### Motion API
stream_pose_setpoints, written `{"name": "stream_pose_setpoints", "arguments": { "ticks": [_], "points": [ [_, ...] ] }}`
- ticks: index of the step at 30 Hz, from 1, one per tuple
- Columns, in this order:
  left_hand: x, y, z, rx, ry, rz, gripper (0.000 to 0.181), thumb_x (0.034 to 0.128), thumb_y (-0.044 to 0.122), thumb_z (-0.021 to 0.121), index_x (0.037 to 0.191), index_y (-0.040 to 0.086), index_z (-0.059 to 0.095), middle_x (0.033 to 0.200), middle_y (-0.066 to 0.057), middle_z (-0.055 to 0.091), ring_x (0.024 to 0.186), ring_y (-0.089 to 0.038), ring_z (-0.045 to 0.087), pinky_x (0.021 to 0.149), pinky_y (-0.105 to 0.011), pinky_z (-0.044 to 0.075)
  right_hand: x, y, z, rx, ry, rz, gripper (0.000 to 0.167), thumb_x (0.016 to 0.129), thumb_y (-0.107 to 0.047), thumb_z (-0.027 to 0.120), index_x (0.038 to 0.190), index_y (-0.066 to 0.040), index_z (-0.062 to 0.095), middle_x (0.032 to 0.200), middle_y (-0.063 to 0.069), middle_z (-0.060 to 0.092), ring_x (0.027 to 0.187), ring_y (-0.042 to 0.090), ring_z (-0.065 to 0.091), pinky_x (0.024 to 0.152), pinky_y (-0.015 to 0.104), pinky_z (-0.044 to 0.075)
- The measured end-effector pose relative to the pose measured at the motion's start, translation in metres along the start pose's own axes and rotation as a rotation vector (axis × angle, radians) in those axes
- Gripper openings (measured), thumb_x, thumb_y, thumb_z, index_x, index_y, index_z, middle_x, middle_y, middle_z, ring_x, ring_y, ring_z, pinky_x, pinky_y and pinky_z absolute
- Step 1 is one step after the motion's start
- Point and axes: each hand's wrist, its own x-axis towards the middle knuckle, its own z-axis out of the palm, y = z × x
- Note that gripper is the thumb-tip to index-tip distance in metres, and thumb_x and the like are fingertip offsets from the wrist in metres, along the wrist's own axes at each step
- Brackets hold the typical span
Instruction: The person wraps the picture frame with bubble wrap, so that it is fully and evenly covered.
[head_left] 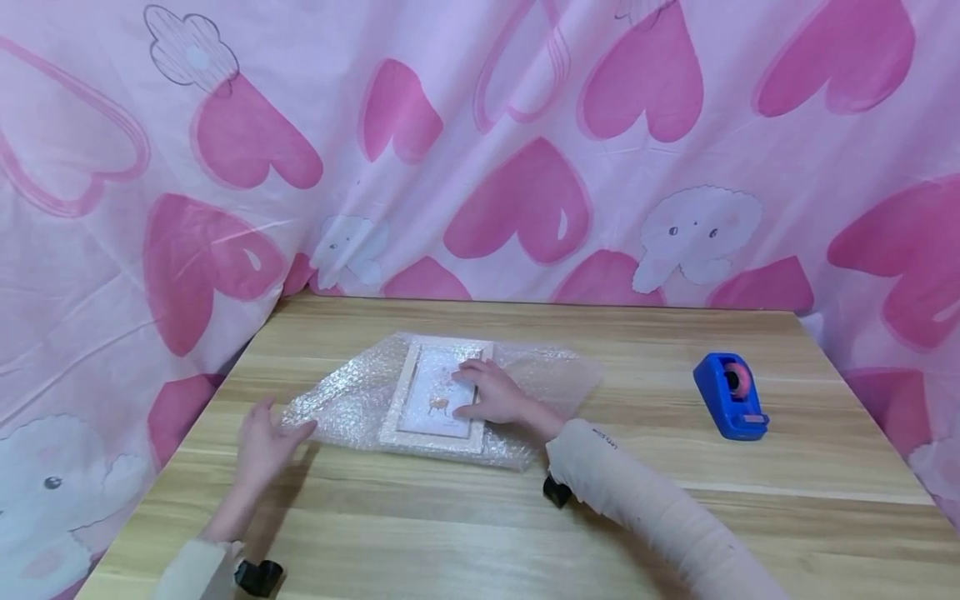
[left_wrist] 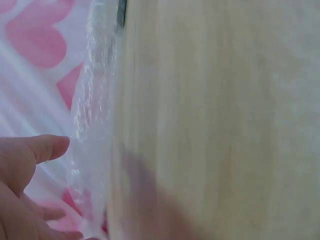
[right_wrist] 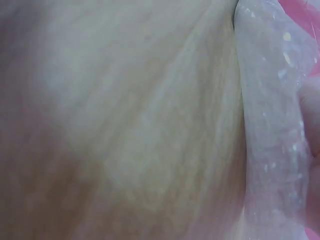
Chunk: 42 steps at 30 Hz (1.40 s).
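A white picture frame (head_left: 400,408) with a small drawing lies on a sheet of bubble wrap (head_left: 341,408) on the table. The right hand (head_left: 495,393) rests on the picture frame's right part, fingers spread over it. Beside the wrap's left corner is the left hand (head_left: 268,442), its thumb and fingers apart and nothing seen in them. In the left wrist view the left hand (left_wrist: 30,185) is next to the bubble wrap (left_wrist: 90,120). The right wrist view has the bubble wrap (right_wrist: 272,125) at the right, with part of the right hand (right_wrist: 312,150) behind it.
A blue tape dispenser (head_left: 731,400) with a pink roll stands on the right side of the wooden table (head_left: 420,525). Behind and beside the table hangs a pink curtain (head_left: 337,50) with hearts and white animals.
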Motion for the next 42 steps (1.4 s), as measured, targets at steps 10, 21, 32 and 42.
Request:
{"name": "stream_pose_setpoints", "arguments": {
  "ticks": [10, 21, 32, 42],
  "points": [
    [0.006, -0.011, 0.004, -0.579, -0.023, -0.401, 0.092, 0.0768, 0.005, 0.069, 0.143, -0.001, 0.006, 0.142, -0.025, 0.025, 0.125, -0.03, 0.034, 0.106, -0.034, 0.031, -0.001, -0.001, -0.001, 0.007, -0.002, 0.008, 0.061, 0.077, -0.033, 0.07, 0.126, -0.002, 0.05, 0.132, 0.017, 0.045, 0.125, 0.028, 0.037, 0.11, 0.051, 0.012],
    [-0.006, 0.003, 0.016, -1.152, -0.246, -0.276, 0.033, 0.0815, -0.013, 0.054, 0.1, 0.015, 0.058, 0.093, 0.007, 0.068, 0.077, -0.007, 0.064, 0.073, -0.019, 0.052, -0.001, -0.001, -0.001, 0.019, -0.01, 0.021, 0.061, 0.077, -0.032, 0.07, 0.126, -0.001, 0.05, 0.133, 0.016, 0.044, 0.126, 0.028, 0.036, 0.11, 0.051, 0.01],
    [-0.014, 0.049, 0.037, -1.252, -0.184, -0.126, 0.037, 0.0812, -0.017, 0.05, 0.102, 0.012, 0.056, 0.093, 0.004, 0.068, 0.084, -0.006, 0.063, 0.076, -0.018, 0.051, -0.001, -0.001, -0.003, 0.0, -0.021, 0.033, 0.062, 0.077, -0.033, 0.07, 0.127, -0.002, 0.05, 0.134, 0.016, 0.043, 0.127, 0.027, 0.035, 0.111, 0.05, 0.009],
    [-0.012, 0.079, 0.083, -1.057, -0.275, -0.16, 0.047, 0.0776, -0.016, 0.054, 0.122, 0.0, 0.05, 0.094, 0.011, 0.068, 0.093, -0.003, 0.061, 0.083, -0.016, 0.048, 0.001, -0.001, 0.001, -0.025, -0.013, 0.02, 0.063, 0.077, -0.035, 0.069, 0.127, -0.002, 0.05, 0.132, 0.016, 0.044, 0.126, 0.026, 0.035, 0.11, 0.051, 0.011]
  ]
}}
